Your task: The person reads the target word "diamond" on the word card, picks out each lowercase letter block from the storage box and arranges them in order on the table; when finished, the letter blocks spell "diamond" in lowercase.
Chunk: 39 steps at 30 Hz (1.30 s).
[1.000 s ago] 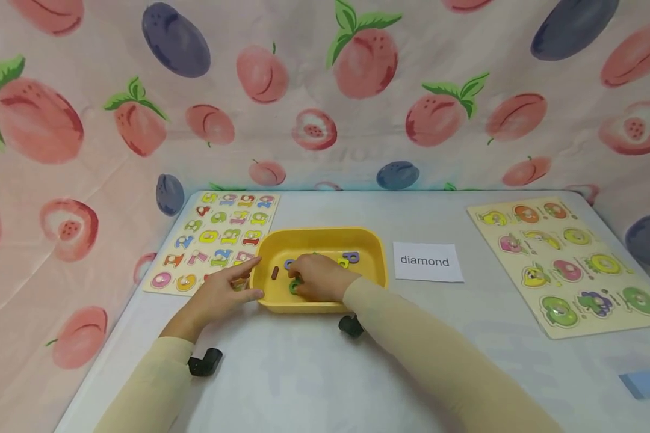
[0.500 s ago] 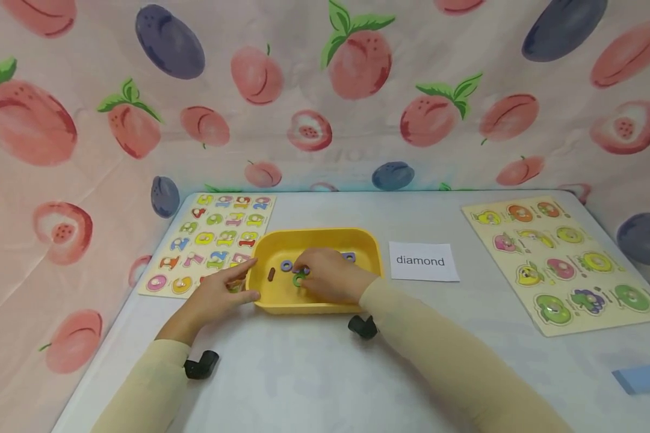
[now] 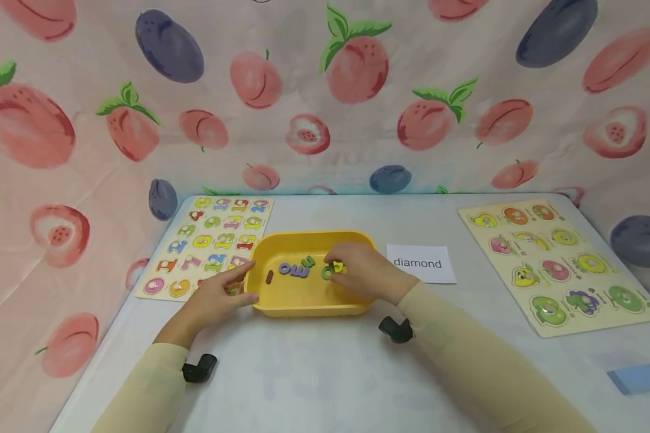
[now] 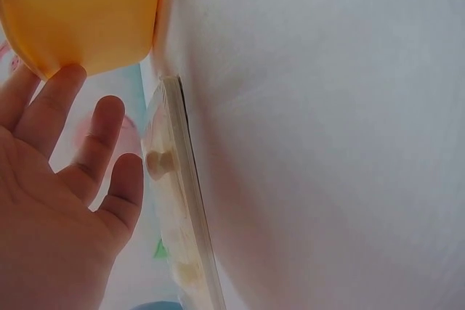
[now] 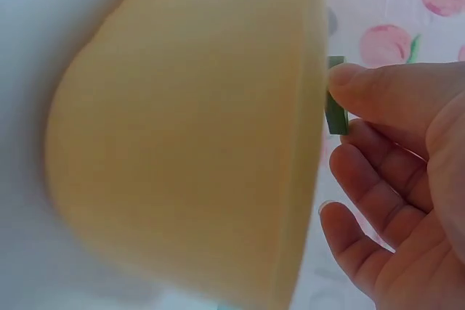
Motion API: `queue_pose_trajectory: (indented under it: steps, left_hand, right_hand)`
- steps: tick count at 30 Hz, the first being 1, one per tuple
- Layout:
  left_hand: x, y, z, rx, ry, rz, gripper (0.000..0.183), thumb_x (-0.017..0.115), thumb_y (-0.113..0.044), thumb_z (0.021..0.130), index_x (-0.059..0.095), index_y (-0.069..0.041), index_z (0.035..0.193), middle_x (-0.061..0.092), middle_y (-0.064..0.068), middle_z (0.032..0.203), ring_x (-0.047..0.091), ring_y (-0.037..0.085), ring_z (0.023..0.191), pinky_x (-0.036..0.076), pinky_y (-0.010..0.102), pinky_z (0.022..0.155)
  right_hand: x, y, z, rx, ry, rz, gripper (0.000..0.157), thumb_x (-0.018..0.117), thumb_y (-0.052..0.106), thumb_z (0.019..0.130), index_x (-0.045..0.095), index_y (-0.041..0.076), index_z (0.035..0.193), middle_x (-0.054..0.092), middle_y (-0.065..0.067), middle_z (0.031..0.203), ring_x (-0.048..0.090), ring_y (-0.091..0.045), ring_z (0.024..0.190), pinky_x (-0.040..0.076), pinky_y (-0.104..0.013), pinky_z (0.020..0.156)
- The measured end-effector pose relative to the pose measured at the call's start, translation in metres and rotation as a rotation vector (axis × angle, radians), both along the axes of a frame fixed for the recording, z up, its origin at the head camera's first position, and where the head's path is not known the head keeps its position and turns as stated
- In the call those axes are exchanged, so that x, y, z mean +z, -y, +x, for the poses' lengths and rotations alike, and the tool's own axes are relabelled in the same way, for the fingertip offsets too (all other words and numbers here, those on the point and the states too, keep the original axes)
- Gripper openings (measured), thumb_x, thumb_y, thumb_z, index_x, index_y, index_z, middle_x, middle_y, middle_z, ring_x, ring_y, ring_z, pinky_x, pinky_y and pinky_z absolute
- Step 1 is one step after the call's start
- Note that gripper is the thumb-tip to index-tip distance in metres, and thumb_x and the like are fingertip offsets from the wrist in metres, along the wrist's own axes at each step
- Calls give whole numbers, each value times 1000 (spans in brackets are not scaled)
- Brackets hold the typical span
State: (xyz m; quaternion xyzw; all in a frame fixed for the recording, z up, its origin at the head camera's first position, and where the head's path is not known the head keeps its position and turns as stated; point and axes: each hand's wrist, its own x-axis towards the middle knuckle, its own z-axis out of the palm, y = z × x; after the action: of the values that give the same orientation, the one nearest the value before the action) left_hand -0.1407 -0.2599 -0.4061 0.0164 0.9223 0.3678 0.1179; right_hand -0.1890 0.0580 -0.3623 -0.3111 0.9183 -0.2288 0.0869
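Observation:
A yellow plastic tray (image 3: 309, 310) stands mid-table with small coloured letters inside. My right hand (image 3: 365, 273) is over its right part, pinching a green letter (image 5: 336, 99) between thumb and fingers. In the head view a yellow letter (image 3: 338, 266) shows beside those fingers. Further left in the tray lie a purple ring-shaped letter (image 3: 284, 269), a purple E-like letter (image 3: 300, 272), a green letter like an n (image 3: 307, 261) and a short brown bar (image 3: 269, 277). My left hand (image 3: 216, 304) has its fingers extended and spread, fingertips at the tray's left end.
A number puzzle board (image 3: 206, 246) lies left of the tray, partly behind my left hand. Right of the tray is a white card (image 3: 421, 263) reading "diamond". Farther right are a fruit puzzle board (image 3: 558, 270) and a blue block (image 3: 636, 379).
My right hand has moved right within the tray, carrying the green letter. The purple E-like letter and the green n-like one have come into sight. My left hand stays at the tray's left end.

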Motion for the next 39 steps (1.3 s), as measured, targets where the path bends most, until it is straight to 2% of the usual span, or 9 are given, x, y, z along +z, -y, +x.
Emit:
queue_pose_trajectory:
  steps: [3, 8, 13, 18, 25, 36, 39]
  left_hand:
    - [0, -1, 0, 2, 3, 3, 81, 76, -50, 85, 41, -29, 155, 45, 15, 152, 42, 42, 136, 35, 65, 106]
    - [1, -2, 1, 2, 2, 12, 80, 76, -49, 86, 41, -28, 155, 46, 15, 152, 43, 42, 135, 35, 65, 107]
    - [1, -1, 1, 3, -3, 18, 79, 77, -46, 86, 42, -26, 155, 46, 14, 151, 43, 42, 136, 35, 64, 107]
    - [1, -1, 2, 8, 0, 12, 79, 76, -45, 87, 42, -25, 155, 45, 15, 152, 42, 42, 136, 34, 64, 107]
    - [-1, -1, 1, 8, 2, 32, 79, 76, -46, 87, 41, -25, 155, 45, 14, 152, 42, 42, 136, 34, 64, 108]
    - [-2, -1, 1, 11, 5, 40, 80, 76, -47, 86, 41, -26, 155, 45, 15, 152, 40, 42, 137, 32, 65, 108]
    - [-2, -1, 0, 15, 11, 42, 81, 77, -48, 86, 41, -27, 155, 46, 15, 151, 40, 42, 137, 32, 64, 109]
  right_hand:
    - [0, -14, 1, -5, -38, -21, 29, 73, 18, 92, 70, 6, 119, 67, -2, 112, 62, -23, 105, 51, -38, 97]
    - [2, -37, 4, -40, -27, -42, 30, 72, 19, 92, 69, 7, 119, 67, -2, 112, 60, -26, 106, 50, -42, 99]
    - [1, -58, 6, -69, -67, -66, 32, 74, 16, 91, 68, 4, 120, 65, -4, 112, 59, -26, 102, 52, -42, 96]
    - [-5, -75, 9, -103, -110, -109, 33, 77, 15, 89, 68, 4, 118, 66, -5, 113, 61, -26, 101, 54, -42, 91]
    - [-15, -95, 15, -170, -107, -117, 31, 78, 13, 88, 68, 6, 117, 66, -5, 113, 62, -28, 104, 54, -46, 93]
    - [-34, -119, 18, -174, -143, -125, 29, 77, 10, 88, 69, 2, 114, 68, -9, 111, 63, -29, 99, 55, -48, 89]
    - [-39, -122, 17, -188, -125, -111, 29, 76, 10, 88, 69, 2, 114, 68, -10, 111, 63, -29, 99, 54, -48, 89]
